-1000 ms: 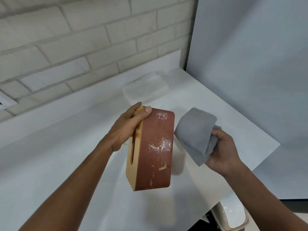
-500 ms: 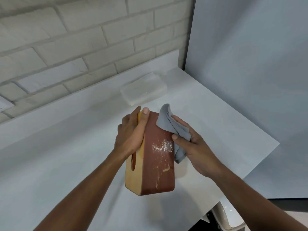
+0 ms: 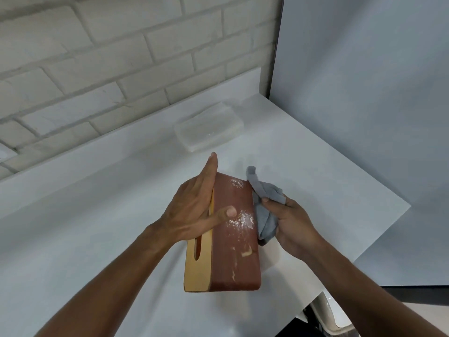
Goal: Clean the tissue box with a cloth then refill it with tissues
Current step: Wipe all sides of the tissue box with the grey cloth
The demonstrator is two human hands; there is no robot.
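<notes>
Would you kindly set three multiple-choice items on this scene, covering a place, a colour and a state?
1. Where does the flat white tissue pack lie? A. on a shelf B. on the white counter by the brick wall C. on the floor
2. What colour is the crumpled cloth? A. grey B. yellow C. green
3. How is the brown side of the brown-and-yellow wooden tissue box? A. spotless B. smeared with white powder C. wrapped in cloth
Answers: B, it lies beyond the box; A, the right hand grips it; B, patches show beside the left hand.
</notes>
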